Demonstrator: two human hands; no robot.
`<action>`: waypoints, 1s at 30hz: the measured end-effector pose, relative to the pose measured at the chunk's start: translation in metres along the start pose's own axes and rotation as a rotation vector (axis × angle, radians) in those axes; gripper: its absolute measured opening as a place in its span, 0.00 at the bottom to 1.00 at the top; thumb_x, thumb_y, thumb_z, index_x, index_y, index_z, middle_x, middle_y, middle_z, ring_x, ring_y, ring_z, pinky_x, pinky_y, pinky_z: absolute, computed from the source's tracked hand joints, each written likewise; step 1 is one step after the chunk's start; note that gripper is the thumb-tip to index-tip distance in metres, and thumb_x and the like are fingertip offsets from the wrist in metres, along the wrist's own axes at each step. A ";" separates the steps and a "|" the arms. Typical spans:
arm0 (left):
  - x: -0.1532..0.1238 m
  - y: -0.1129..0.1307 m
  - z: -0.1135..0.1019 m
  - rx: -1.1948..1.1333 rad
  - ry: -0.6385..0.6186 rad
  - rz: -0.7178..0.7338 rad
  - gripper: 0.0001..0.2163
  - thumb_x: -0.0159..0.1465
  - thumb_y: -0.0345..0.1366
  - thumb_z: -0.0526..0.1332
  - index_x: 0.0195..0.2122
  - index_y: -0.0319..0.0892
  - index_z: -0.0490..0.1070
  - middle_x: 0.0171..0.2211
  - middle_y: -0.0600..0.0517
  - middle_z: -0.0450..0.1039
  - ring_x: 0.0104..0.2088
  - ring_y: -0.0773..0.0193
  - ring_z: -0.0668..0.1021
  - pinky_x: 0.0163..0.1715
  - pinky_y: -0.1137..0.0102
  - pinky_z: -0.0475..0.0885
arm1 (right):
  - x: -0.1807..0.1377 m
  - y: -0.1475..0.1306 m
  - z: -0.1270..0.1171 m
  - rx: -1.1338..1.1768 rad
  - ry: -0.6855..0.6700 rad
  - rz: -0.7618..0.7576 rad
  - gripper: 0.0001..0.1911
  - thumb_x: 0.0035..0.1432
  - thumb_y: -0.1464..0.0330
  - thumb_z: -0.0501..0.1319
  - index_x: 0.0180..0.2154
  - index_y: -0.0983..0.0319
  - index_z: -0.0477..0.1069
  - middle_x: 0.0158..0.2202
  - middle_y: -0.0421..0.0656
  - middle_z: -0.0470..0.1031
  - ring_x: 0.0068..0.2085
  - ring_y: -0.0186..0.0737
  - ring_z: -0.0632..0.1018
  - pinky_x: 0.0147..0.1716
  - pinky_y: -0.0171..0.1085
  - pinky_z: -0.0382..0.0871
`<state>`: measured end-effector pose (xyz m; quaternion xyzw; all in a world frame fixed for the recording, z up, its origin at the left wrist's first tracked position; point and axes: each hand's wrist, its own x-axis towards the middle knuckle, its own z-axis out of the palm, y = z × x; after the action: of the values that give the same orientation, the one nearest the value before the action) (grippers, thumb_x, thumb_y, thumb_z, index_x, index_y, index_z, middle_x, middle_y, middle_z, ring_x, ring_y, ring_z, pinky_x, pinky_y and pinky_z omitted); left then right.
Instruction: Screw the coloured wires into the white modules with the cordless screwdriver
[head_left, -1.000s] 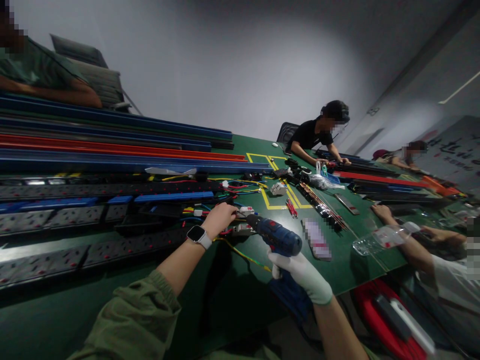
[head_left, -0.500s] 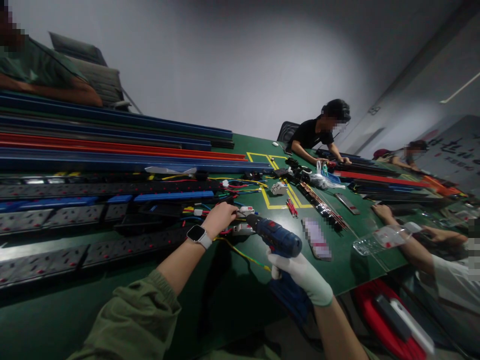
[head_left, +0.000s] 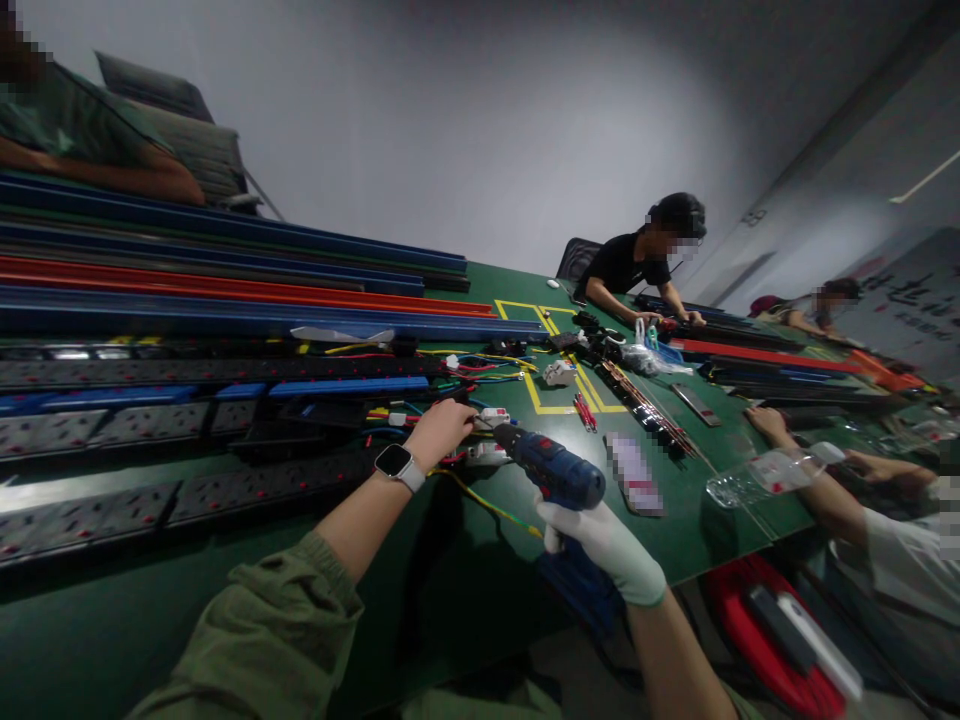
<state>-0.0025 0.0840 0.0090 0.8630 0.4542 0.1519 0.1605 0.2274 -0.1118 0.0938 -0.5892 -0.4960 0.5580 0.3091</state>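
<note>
My right hand (head_left: 611,555), in a white glove, grips the handle of a blue cordless drill (head_left: 555,468). The drill lies level, its bit aimed left toward the fingers of my left hand (head_left: 444,436). This bare hand, a watch on its wrist, is closed at the bit's tip; what its fingers hold is hidden. Just beyond them sits a small white circuit breaker (head_left: 495,415), and a second white breaker (head_left: 487,455) lies below the bit. Coloured wires run from the power strips into this spot. A yellow-green wire (head_left: 487,508) curves across the table below.
Several power strips (head_left: 270,485) and long blue and orange rails (head_left: 247,285) fill the left side. Right of the drill are a phone (head_left: 634,475), red-handled small parts (head_left: 584,411), metal strips (head_left: 645,405) and a plastic bottle (head_left: 772,475). Co-workers sit across and to the right.
Both hands and the drill keep nearly the same place, with the bit still at my left fingers. The view has shifted very slightly.
</note>
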 end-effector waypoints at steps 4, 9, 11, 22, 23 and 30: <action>0.000 -0.001 0.001 0.005 0.005 0.017 0.10 0.69 0.38 0.59 0.41 0.46 0.81 0.39 0.46 0.81 0.44 0.56 0.79 0.46 0.68 0.70 | 0.000 0.000 0.000 -0.018 -0.009 0.001 0.18 0.62 0.55 0.66 0.44 0.62 0.72 0.25 0.39 0.76 0.28 0.39 0.76 0.34 0.39 0.68; 0.000 -0.001 0.001 0.005 -0.004 0.013 0.10 0.69 0.38 0.59 0.42 0.45 0.81 0.40 0.46 0.81 0.44 0.57 0.79 0.46 0.68 0.70 | 0.000 -0.002 0.001 -0.023 -0.018 -0.019 0.18 0.63 0.55 0.65 0.45 0.62 0.72 0.24 0.39 0.76 0.28 0.39 0.76 0.34 0.39 0.68; 0.000 0.000 0.001 -0.001 0.000 0.011 0.10 0.68 0.38 0.59 0.42 0.46 0.82 0.39 0.46 0.81 0.44 0.56 0.79 0.46 0.68 0.70 | 0.000 -0.002 0.001 -0.040 -0.025 -0.024 0.18 0.63 0.54 0.65 0.42 0.62 0.72 0.25 0.40 0.76 0.28 0.39 0.76 0.34 0.39 0.68; -0.002 0.004 -0.005 -0.032 0.006 0.006 0.10 0.68 0.36 0.60 0.42 0.47 0.82 0.37 0.47 0.81 0.43 0.58 0.80 0.47 0.68 0.71 | 0.001 -0.003 0.003 0.006 0.001 -0.005 0.19 0.61 0.55 0.66 0.43 0.63 0.72 0.22 0.38 0.75 0.27 0.39 0.75 0.34 0.38 0.67; -0.002 0.004 -0.005 -0.032 0.005 0.006 0.10 0.68 0.36 0.60 0.43 0.47 0.82 0.38 0.47 0.81 0.43 0.58 0.80 0.47 0.68 0.70 | 0.001 -0.003 0.002 -0.006 -0.001 0.003 0.19 0.62 0.55 0.66 0.43 0.63 0.72 0.22 0.39 0.75 0.27 0.39 0.76 0.34 0.38 0.67; -0.002 0.003 -0.002 -0.024 0.021 0.002 0.11 0.68 0.35 0.59 0.43 0.48 0.82 0.37 0.47 0.81 0.42 0.57 0.80 0.45 0.68 0.70 | 0.000 -0.007 0.006 0.022 -0.006 -0.008 0.20 0.61 0.54 0.67 0.43 0.63 0.70 0.22 0.38 0.74 0.27 0.38 0.74 0.33 0.38 0.66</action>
<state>-0.0023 0.0805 0.0122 0.8598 0.4533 0.1666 0.1657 0.2203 -0.1110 0.0994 -0.5821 -0.4932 0.5640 0.3160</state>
